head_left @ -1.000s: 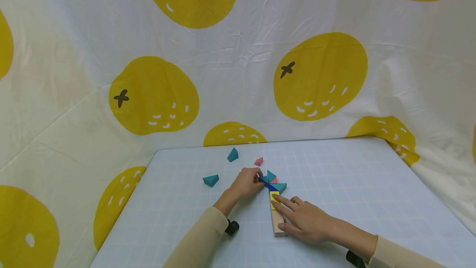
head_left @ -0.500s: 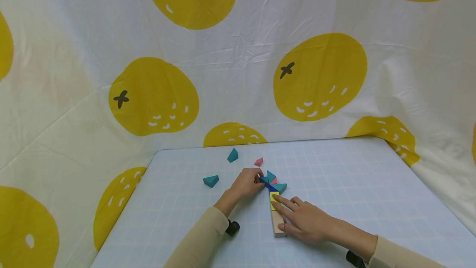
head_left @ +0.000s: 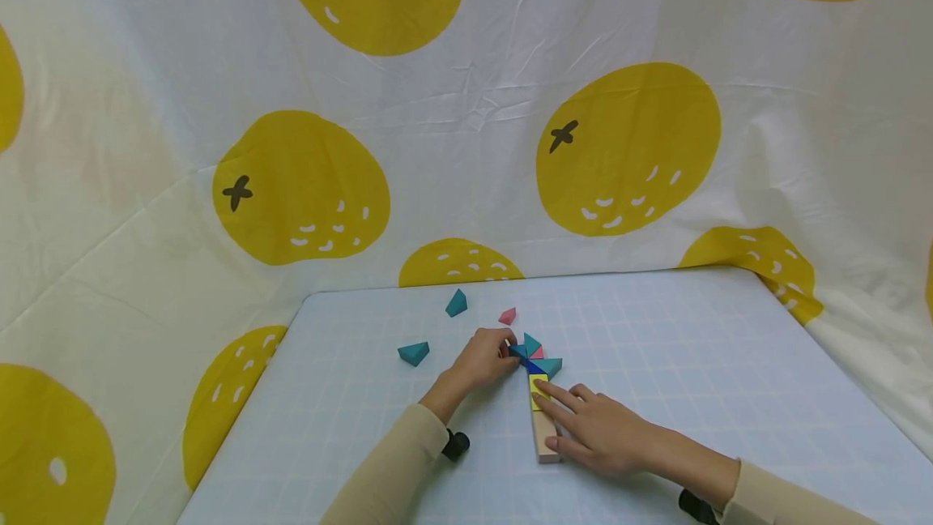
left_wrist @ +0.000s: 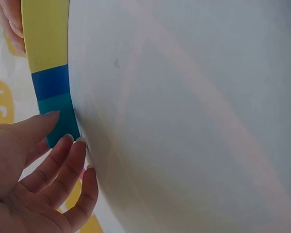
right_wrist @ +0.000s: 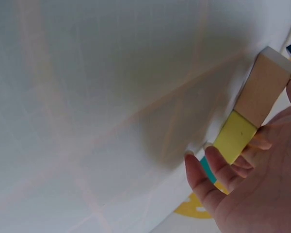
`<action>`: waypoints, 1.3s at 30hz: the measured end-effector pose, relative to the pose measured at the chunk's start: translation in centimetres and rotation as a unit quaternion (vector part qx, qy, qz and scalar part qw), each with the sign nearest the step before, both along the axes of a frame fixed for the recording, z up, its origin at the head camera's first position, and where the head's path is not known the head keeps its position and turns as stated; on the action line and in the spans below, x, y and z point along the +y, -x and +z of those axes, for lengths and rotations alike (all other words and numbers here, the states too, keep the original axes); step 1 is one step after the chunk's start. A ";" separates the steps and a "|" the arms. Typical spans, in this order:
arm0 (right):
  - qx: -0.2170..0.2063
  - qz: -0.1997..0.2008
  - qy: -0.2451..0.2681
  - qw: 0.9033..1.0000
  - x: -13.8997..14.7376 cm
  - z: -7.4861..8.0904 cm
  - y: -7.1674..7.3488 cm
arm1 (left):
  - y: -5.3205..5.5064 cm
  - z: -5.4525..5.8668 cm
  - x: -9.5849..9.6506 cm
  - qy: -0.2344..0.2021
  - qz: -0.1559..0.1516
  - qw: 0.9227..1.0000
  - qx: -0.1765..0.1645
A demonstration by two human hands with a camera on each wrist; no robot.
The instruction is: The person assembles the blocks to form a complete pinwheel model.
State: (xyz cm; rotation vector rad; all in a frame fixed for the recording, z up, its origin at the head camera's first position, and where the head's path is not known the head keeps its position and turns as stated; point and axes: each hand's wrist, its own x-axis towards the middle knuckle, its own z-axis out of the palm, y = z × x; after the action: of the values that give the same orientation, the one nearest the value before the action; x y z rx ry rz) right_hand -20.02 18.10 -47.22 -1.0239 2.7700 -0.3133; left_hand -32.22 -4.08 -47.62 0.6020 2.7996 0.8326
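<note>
A light wooden block and a yellow block lie end to end in a line. A dark blue wedge follows at the far end. Around it, teal triangular blocks and a pink piece fan out. My left hand pinches a teal-blue triangular block on the fan's left side, thumb on one face and fingertips at the opposite edge. My right hand rests its extended fingers on the yellow block, with the thumb by the wooden block's right side.
Two loose teal blocks, one at the back and one on the left, lie beyond my left hand. A small pink block sits near the back. A white curtain with yellow fruit shapes hangs behind the gridded tabletop.
</note>
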 end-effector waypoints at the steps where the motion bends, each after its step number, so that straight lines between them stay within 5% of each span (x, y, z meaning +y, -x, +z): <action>1: 0.000 0.001 0.000 1.000 0.0 0.0 0.0 | 0.0 0.0 0.0 0.000 0.000 1.000 -0.002; 39: -0.010 -0.005 -0.003 1.000 -0.2 0.4 -0.1 | 0.1 -0.1 -0.2 0.011 -0.023 1.000 0.009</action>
State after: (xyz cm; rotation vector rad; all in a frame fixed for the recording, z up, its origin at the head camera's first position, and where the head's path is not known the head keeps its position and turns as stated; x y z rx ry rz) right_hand -19.90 17.94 -46.85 -0.9995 2.7577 -0.3158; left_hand -32.29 -4.32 -47.69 0.6695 2.7961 0.7907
